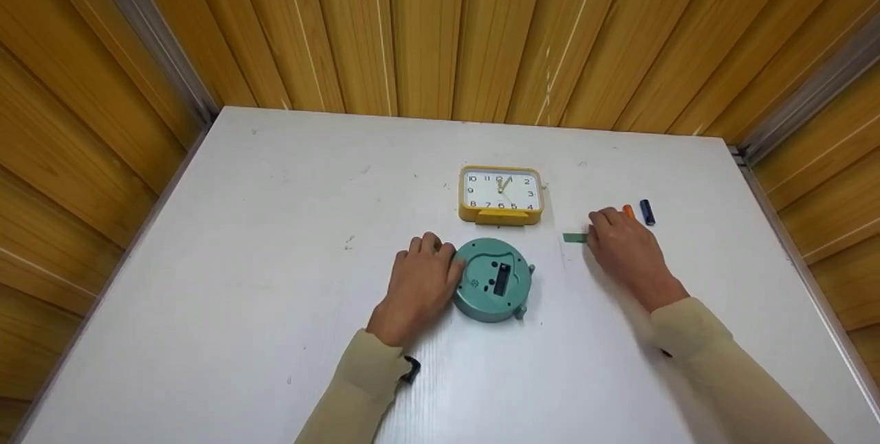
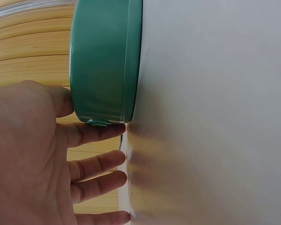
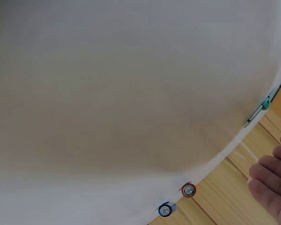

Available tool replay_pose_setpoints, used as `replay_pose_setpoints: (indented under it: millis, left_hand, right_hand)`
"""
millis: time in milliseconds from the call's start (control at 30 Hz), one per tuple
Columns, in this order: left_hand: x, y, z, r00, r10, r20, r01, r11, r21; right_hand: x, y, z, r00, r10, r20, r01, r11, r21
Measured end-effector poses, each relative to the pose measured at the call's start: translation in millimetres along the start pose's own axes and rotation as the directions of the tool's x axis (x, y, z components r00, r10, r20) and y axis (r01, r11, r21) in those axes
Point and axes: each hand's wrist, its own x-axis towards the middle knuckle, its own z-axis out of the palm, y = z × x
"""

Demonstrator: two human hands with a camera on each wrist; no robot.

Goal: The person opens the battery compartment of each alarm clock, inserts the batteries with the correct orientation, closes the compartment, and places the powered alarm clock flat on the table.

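Green clock [image 1: 480,297] lies back upward on the white tabletop [image 1: 275,279], just in front of a yellow clock [image 1: 500,216]. The left hand [image 1: 423,282] touches its side, grip wide, fingers spread and nearly straight. The right hand [image 1: 627,251], grip loose and relaxed, is beside a flat green strip [image 1: 575,238]. Beyond that hand lie a blue battery [image 1: 647,213] and a partly hidden orange battery [image 1: 628,211].

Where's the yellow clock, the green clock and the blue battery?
Yellow clock [image 1: 500,193], head view: its dial.
Green clock [image 1: 489,280], head view: its back.
Blue battery [image 3: 165,210], right wrist view: its round end.
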Motion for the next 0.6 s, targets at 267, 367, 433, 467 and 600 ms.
replay_pose_setpoints:
  millis: [267,367,433,467,600]
  left_hand:
    - [0.2,-0.1,0.5,1.000,-0.005,0.009,0.005,1.000,0.000]
    - [0.0,-0.6,0.9,1.000,-0.001,0.006,0.001,1.000,0.013]
    - [-0.1,-0.6,0.7,1.000,0.000,0.006,0.000,1.000,0.017]
    - [-0.1,-0.7,0.8,1.000,0.001,0.006,-0.001,1.000,0.018]
    - [0.0,-1.0,0.2,1.000,0.001,0.001,-0.001,1.000,0.004]
  right_hand:
    - [-2,11,-11,0.967,0.237,-0.094,-0.221,0.964,0.148]
    - [-2,17,-16,0.932,0.343,-0.121,-0.313,0.926,0.210]
    - [-1,19,-20,0.912,0.391,-0.126,-0.356,0.905,0.232]
    - [-1,20,-22,0.904,0.409,-0.124,-0.372,0.896,0.241]
    - [1,23,-29,0.858,0.513,-0.037,-0.482,0.827,0.288]
